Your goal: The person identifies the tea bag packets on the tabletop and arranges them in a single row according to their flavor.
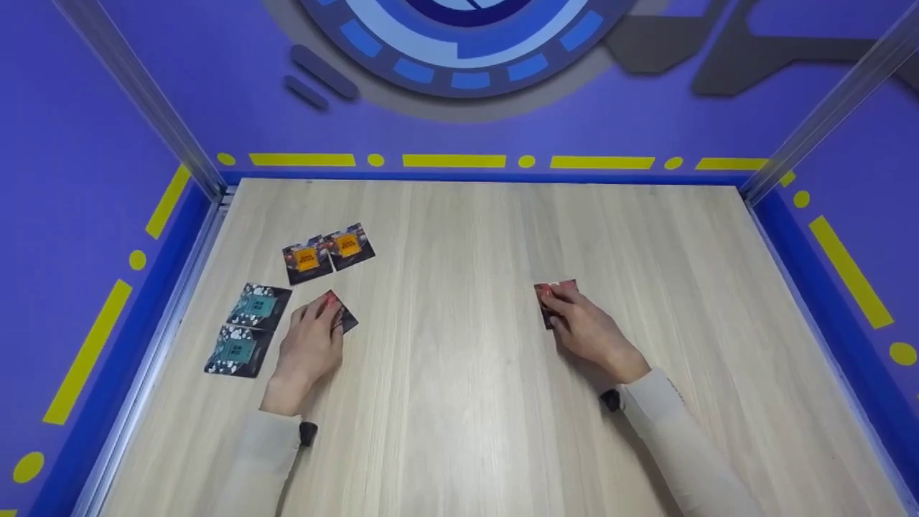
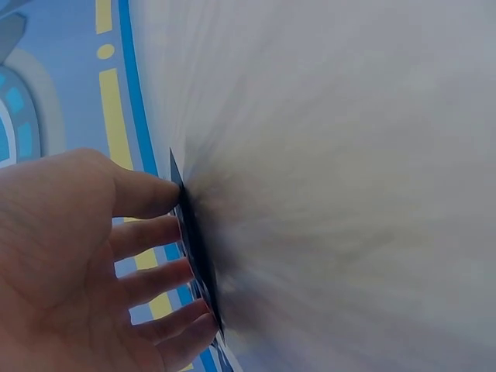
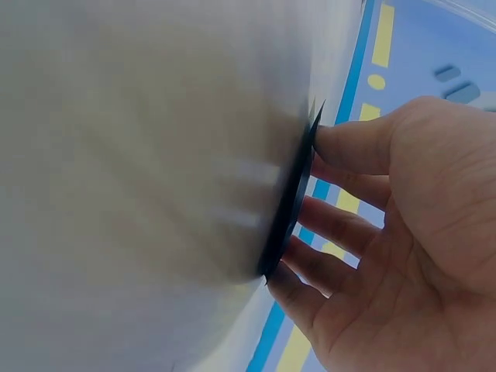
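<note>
In the head view my left hand point(image 1: 307, 350) lies over a red-and-black card point(image 1: 347, 318) on the left side of the table. The left wrist view shows thumb and fingertips gripping the edges of this thin dark card point(image 2: 200, 242), close to the tabletop. Right of centre, my right hand point(image 1: 594, 334) holds another red-and-dark card point(image 1: 543, 310). Seen from the right wrist, thumb and fingers pinch the dark card point(image 3: 291, 208) by its edges, nearly flat to the table. The fingers hide part of both cards' faces.
Two cards with teal centres point(image 1: 253, 306) lie one above the other, left of my left hand. Beyond it are two cards with orange centres point(image 1: 350, 245), side by side. The wooden table point(image 1: 445, 345) is bounded by blue-purple walls point(image 1: 237, 108) at back and sides.
</note>
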The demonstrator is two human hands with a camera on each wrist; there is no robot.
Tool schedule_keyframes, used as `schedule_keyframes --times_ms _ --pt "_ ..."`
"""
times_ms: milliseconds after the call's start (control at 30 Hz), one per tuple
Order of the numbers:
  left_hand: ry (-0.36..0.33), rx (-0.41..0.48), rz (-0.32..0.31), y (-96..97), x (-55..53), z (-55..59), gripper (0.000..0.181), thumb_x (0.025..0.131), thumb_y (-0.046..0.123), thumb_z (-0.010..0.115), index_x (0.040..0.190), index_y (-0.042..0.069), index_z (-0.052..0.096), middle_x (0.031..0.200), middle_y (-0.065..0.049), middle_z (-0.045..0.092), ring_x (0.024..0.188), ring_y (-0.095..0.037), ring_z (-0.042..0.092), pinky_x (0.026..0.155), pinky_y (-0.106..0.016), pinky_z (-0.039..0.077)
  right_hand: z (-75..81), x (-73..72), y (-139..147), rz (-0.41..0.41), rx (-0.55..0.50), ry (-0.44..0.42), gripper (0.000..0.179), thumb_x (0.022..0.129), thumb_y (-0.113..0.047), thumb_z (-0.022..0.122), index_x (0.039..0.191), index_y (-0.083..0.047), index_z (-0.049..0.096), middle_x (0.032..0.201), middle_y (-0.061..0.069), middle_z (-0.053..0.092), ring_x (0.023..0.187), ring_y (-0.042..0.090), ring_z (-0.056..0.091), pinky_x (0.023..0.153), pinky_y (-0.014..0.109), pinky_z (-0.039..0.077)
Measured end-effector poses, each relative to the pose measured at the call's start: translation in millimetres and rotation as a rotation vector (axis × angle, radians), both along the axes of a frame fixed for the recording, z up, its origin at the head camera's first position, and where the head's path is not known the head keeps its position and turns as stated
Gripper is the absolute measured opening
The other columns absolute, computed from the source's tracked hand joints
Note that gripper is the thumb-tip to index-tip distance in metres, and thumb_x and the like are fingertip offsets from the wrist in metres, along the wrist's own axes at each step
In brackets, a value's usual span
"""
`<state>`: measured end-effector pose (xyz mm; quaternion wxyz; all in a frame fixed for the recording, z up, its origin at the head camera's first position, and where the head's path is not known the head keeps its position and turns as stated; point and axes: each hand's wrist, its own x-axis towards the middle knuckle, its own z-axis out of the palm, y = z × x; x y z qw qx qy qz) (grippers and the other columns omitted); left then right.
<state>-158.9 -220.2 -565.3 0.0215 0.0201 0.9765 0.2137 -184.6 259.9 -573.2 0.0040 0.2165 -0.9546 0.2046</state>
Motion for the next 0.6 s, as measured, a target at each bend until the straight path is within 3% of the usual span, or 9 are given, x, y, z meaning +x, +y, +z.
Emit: schedule_keyframes --times_ms 600 --pt "-0.016 -0.010 0.013 3.4 1.9 2.7 0.050 0.107 0.013 0.056 0.156 0.001 0.051 0.166 -0.026 0.039 0.152 -0.052 0.035 0.115 -0.070 0.044 1.2 12.7 48.1 -0.095 -0.005 -0.029 0.047 0.105 -0.005 0.063 0.150 0.005 0.056 0.154 0.030 0.051 0.141 0.050 0.053 0.114 0.061 0.048"
